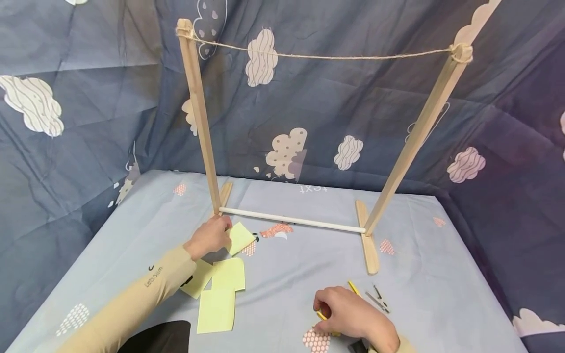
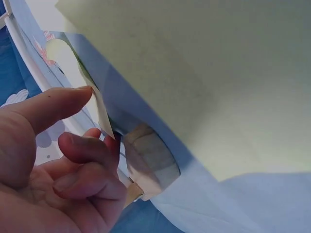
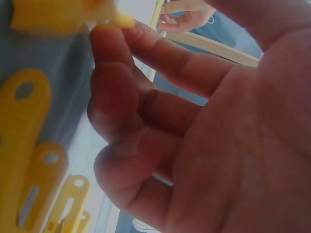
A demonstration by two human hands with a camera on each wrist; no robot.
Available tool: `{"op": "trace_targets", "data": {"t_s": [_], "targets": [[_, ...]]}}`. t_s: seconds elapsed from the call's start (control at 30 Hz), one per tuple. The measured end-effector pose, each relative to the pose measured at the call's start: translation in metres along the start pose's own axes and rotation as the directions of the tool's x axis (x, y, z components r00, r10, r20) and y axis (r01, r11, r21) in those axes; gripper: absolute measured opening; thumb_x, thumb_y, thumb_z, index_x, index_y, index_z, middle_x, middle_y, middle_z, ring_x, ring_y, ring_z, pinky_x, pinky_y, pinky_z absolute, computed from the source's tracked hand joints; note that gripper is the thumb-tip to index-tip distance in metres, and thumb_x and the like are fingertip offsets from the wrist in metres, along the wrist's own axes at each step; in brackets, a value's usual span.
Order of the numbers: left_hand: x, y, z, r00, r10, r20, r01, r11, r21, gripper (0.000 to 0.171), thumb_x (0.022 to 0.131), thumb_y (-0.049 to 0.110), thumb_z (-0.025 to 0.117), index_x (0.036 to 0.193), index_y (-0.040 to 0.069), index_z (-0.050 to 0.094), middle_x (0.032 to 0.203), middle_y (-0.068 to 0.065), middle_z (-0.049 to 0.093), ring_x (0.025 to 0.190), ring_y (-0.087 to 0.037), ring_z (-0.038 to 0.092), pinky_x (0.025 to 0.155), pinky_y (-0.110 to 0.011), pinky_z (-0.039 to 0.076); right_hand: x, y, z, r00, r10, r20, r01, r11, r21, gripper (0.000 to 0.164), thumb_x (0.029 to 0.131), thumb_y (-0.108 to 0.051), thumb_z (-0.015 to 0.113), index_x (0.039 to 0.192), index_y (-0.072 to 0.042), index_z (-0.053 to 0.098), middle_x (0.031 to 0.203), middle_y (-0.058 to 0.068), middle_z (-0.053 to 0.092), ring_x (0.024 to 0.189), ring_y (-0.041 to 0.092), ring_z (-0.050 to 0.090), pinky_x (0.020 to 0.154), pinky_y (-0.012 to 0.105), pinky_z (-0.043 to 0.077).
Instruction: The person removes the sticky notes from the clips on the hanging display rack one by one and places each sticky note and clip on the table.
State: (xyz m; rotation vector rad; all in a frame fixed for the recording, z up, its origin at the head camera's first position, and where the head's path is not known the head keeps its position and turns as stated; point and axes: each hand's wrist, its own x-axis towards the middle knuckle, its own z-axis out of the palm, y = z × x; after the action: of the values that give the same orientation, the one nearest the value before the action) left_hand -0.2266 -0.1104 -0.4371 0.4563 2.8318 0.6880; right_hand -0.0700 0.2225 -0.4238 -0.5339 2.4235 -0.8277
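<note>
Yellow plastic clothes pegs (image 1: 328,316) at lower centre are covered by the right hand (image 1: 348,314), fingers curled; whether one is gripped cannot be told. Higher left, a pale yellow square paper note (image 1: 240,237) is pinched by the left hand (image 1: 211,236); it should be lifted flat toward the twine line (image 1: 322,56).

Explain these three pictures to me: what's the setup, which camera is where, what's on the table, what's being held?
No robot here: a person works with two bare hands. The head view looks down from a head-worn camera; the other two come from wrist cameras.

On the cloth-covered table stands a wooden frame with a string across the top. Yellow-green paper sheets lie front left, small dark clips to the right.

The left hand pinches one paper sheet near the frame's base. The right hand pinches a yellow clothespin; more yellow clothespins lie beside it.
</note>
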Motion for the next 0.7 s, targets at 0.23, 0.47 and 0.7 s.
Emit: {"op": "trace_targets", "data": {"t_s": [0.23,0.47,0.7], "targets": [[-0.004,0.000,0.005,1.000,0.017,-0.001,-0.017,1.000,0.024,0.029,0.079,0.002,0.065,0.107,0.000,0.067,0.106,-0.016,0.062,0.082,-0.022,0.056,0.071,-0.039,0.050,-0.006,0.003,-0.002,0.997,0.024,-0.071,-0.024,1.000,0.010,0.026,0.080,-0.040,0.075,0.090,-0.019,0.065,0.071,-0.010,0.054,0.059,0.001,0.046,0.056,0.022,0.040],[-0.007,-0.002,0.008,0.999,0.052,-0.015,-0.051,0.998,0.041,0.023,0.080,0.003,0.064,0.102,0.000,0.068,0.099,-0.013,0.060,0.077,-0.020,0.052,0.065,-0.035,0.046,-0.019,0.013,-0.010,0.966,0.000,-0.260,-0.019,0.997,-0.068,0.009,0.088,-0.028,0.070,0.082,-0.022,0.065,0.066,-0.014,0.054,0.056,-0.002,0.046,0.052,0.020,0.040],[-0.007,-0.009,-0.002,0.986,0.163,-0.047,-0.162,0.986,0.032,0.009,0.083,0.005,0.063,0.091,0.004,0.067,0.090,-0.011,0.059,0.074,-0.018,0.049,0.060,-0.029,0.040,-0.044,0.021,-0.042,0.895,0.028,-0.446,-0.134,0.969,-0.209,0.012,0.089,-0.018,0.068,0.078,-0.023,0.065,0.067,-0.016,0.053,0.057,-0.003,0.045,0.053,0.019,0.040]]}}
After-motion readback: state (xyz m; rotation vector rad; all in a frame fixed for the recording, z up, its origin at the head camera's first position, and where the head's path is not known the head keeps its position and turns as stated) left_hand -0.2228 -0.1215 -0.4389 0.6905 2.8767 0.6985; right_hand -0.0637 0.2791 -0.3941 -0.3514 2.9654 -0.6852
